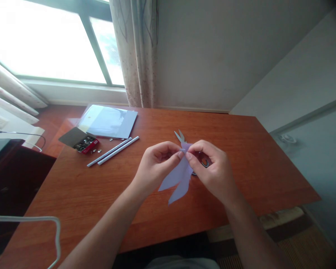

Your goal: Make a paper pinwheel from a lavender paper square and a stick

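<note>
Between my two hands hangs a piece of pale purple paper (175,175), its lower part spread into two pointed tails. My left hand (159,158) pinches its upper left side with thumb and forefinger. On the other side my right hand (210,164) pinches the paper close to the left fingertips. Something small and pale shows at the left fingertips, too small to name. Behind the paper and right hand lies a pair of scissors (180,136), blades apart and pointing away, with the handles partly hidden.
Left of my hands lie two rolled paper sticks (119,150). Beyond them, an open red box (87,144) holds many small metal pieces, with several loose beside it. A clear sleeve of paper sheets (109,121) rests at the table's back left. A white cable (57,231) crosses the front left corner.
</note>
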Tool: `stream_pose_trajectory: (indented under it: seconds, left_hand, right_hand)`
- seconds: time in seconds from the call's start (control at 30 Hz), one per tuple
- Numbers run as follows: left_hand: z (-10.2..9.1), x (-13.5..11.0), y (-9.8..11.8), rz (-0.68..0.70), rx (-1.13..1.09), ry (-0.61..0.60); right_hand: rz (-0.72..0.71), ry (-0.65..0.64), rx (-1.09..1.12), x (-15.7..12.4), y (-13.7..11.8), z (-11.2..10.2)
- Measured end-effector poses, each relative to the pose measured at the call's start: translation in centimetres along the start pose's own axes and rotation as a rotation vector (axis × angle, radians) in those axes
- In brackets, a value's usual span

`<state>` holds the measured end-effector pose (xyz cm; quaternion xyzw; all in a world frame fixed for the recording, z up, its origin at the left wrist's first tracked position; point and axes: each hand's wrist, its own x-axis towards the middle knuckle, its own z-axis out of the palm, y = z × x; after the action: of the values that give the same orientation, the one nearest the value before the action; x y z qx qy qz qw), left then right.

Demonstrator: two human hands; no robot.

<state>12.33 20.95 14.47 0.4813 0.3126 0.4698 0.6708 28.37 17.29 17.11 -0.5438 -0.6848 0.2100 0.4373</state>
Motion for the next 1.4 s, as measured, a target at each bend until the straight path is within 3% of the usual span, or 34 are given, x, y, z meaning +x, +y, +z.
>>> stream_pose_trajectory:
  seconds: [0.2,0.47,0.63,0.9,1.4]
  left_hand:
    - [-0.1,-0.1,-0.1,-0.013,-0.026,-0.006]
    - [-0.3,-0.3,-0.7,-0.023,0.182,-0.059]
    - [-0.2,-0.4,-0.1,-0.067,0.093,-0.120]
    - [-0.1,-0.4,0.3,-0.085,0.080,-0.107]
    - [-0.3,-0.2,0.0,-0.121,0.042,-0.076]
  right_hand:
    - [0.029,-0.012,0.030,0.0,-0.1,0.0]
    - [0.093,-0.090,0.137,0.7,0.3,-0.4]
    - [0.149,-0.158,0.218,1.2,0.8,-1.2]
    - [0.155,-0.247,0.221,1.9,1.1,-1.9]
    - [0.164,-0.244,0.199,1.6,0.4,-2.1]
